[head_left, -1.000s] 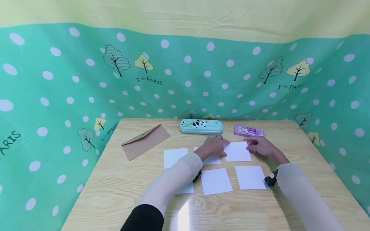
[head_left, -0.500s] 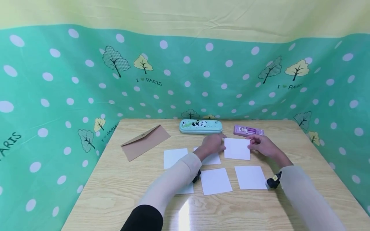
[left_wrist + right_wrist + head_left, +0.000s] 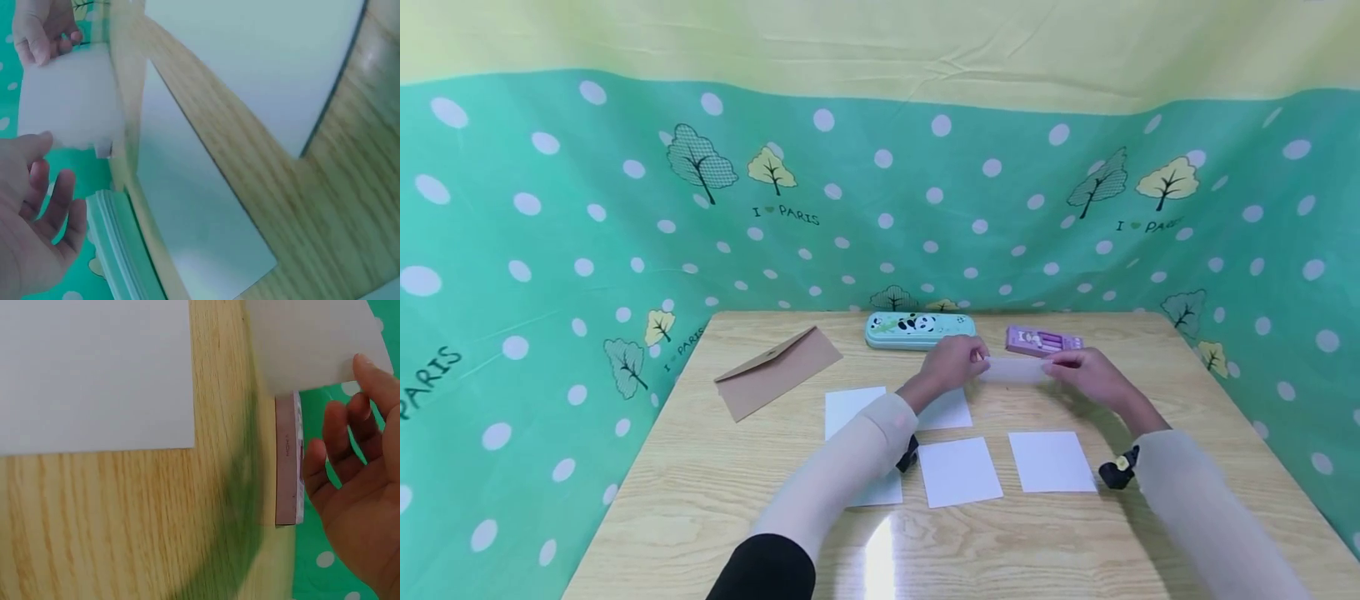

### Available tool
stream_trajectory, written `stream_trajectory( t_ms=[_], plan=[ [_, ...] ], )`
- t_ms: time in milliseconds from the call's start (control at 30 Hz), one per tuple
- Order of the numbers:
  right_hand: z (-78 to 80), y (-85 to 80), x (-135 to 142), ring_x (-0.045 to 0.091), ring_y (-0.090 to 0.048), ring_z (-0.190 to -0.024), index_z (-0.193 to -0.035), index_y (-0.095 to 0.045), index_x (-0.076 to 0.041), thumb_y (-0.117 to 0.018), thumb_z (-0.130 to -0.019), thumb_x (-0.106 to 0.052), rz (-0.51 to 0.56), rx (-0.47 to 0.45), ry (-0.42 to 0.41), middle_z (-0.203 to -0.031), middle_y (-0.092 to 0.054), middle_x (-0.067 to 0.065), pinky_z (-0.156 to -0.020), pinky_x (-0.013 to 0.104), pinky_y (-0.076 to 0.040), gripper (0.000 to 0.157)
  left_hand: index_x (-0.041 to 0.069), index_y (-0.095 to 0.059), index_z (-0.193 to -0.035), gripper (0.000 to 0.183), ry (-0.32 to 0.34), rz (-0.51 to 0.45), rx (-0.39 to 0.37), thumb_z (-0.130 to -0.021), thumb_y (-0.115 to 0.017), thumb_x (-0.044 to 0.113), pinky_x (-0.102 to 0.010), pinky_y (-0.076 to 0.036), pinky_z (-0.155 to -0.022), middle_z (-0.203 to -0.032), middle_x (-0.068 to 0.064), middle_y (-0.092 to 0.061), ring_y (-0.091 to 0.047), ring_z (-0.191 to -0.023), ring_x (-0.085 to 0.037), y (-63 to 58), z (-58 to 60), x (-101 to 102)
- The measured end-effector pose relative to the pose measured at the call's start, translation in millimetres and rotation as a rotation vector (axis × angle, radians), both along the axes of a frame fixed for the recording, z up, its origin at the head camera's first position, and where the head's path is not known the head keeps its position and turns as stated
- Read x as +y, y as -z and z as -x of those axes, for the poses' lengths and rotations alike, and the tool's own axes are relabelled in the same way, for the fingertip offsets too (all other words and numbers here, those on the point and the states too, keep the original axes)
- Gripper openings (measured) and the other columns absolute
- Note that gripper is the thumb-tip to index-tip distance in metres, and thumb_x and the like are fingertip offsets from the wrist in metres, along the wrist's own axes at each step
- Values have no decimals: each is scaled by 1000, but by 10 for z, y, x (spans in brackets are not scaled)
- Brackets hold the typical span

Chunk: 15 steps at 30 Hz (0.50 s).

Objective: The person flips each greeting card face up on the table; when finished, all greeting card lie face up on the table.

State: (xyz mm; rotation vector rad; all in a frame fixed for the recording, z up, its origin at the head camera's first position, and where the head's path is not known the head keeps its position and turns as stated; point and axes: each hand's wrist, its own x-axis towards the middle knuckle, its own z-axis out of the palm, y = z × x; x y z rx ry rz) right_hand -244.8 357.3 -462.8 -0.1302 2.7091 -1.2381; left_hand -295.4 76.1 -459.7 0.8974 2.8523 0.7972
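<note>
A white square of paper (image 3: 1017,370) is held up off the table between the two hands, tipped so that it looks like a thin strip in the head view. The left hand (image 3: 955,360) pinches its left edge; the left wrist view shows the thumb on the paper (image 3: 69,94) and the other fingers loosely bent. At the opposite edge the right hand (image 3: 1084,371) pinches with thumb and fingertips, seen closely in the right wrist view. Several more white paper squares lie flat below, among them one at the front right (image 3: 1051,461) and one at the front middle (image 3: 961,472).
Behind the hands stand a light-blue panda pencil case (image 3: 919,331) and a purple box (image 3: 1043,340). A brown envelope (image 3: 778,375) lies at the back left. The left forearm partly covers some squares. Dotted green cloth (image 3: 850,192) hangs behind the wooden table.
Both hands have gripped the paper square at the back right and raised it from the table. It has tilted from facing the camera to nearly edge-on.
</note>
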Motion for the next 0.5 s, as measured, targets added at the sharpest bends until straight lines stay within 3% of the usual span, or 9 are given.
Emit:
stream_trajectory(
  t_ms=[133, 267, 367, 500],
  plan=[
    [-44, -22, 26, 9, -66, -80, -121, -68, 8, -60, -104, -31, 93, 6, -20, -99, -72, 19, -73, 28, -58, 44, 23, -74, -105, 14, 39, -55, -47, -100, -66, 33, -16, -47, -64, -88, 10, -72, -61, -77, -2, -25, -10, -29],
    [-94, -39, 53, 19, -73, -95, -125, -65, 11, -47, -109, -31, 126, 0, -58, -111, -72, 26, -86, 36, -60, 48, 21, -77, -105, 16, 94, -114, -105, -99, -67, 33, -15, -49, -70, -97, 8, -76, -63, -82, -1, -11, -4, -48],
    [-125, -39, 74, 23, -72, -97, -128, -64, 9, -43, -111, -34, 95, -6, -44, -114, -72, 26, -86, 37, -59, 51, 19, -79, -108, 19, 142, -157, -143, -99, -67, 32, -14, -50, -73, -104, 6, -77, -63, -85, -1, 8, -1, -43],
    [-135, -8, 94, 21, -70, -88, -131, -65, 1, -55, -106, -37, 72, -23, -5, -108, -71, 22, -76, 35, -59, 46, 18, -77, -116, 22, 155, -184, -190, -101, -65, 28, -15, -50, -73, -108, 4, -77, -63, -85, -1, 32, -14, -14]
  ],
)
